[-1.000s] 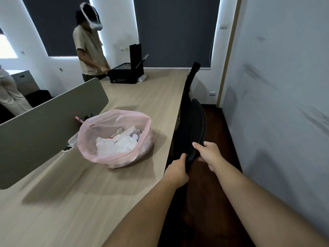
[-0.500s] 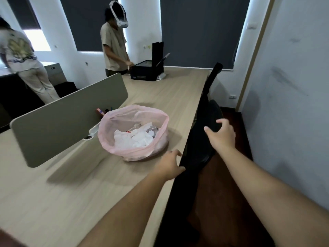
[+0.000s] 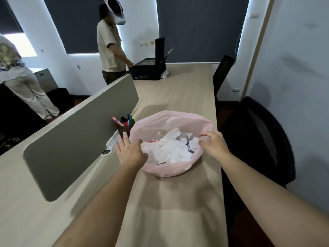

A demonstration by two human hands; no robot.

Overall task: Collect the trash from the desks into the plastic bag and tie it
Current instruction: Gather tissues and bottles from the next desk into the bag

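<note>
A pink plastic bag (image 3: 170,168) sits open on the wooden desk (image 3: 178,211). Inside it lie crumpled white paper (image 3: 174,150) and a clear bottle (image 3: 159,135). My left hand (image 3: 130,152) is at the bag's left rim, fingers spread and fairly straight, with the thumb against the plastic. At the right rim, my right hand (image 3: 213,145) has its fingers curled over the edge and pinches the plastic.
A grey divider panel (image 3: 80,136) runs along the left, with a pen holder (image 3: 125,125) beside the bag. A black office chair (image 3: 258,139) stands at the desk's right edge, another chair (image 3: 220,72) farther back. A black box (image 3: 147,70) and a person (image 3: 110,50) are at the far end; a second person (image 3: 17,77) stands left.
Both hands let go of the black chair and moved left to the pink bag's rim. The view swung toward the desk and came closer to the bag.
</note>
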